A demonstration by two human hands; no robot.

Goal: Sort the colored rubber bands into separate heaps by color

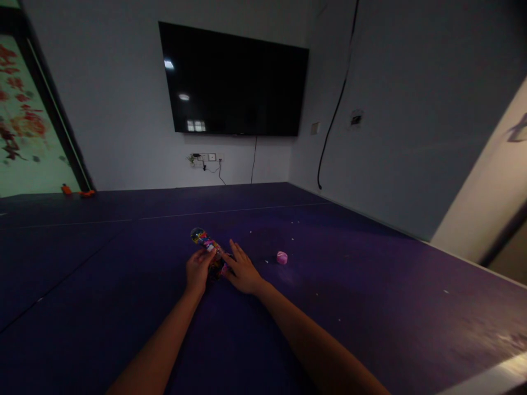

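Note:
A shiny, many-coloured long object (pixel 201 237) with a rounded, see-through-looking end lies slantwise between my hands; its exact kind is unclear. My left hand (pixel 198 269) is closed around its left side, with the thumb on top near a small whitish patch. From the right, my right hand (pixel 244 270) grips the lower end between thumb and forefinger, while its other fingers stretch out. Part of the object under the fingers is dark and hard to make out. To the right of my right hand, a small pink block-like piece (pixel 282 258) rests on the purple surface (pixel 230 340).
Small white scraps (pixel 292 239) dot the surface around the pink piece. Beyond it, a large television (pixel 239 82) hangs on the wall above sockets (pixel 208 157) with cords. A black cable (pixel 334 112) dangles at the right wall. Orange items (pixel 86 193) lie far left.

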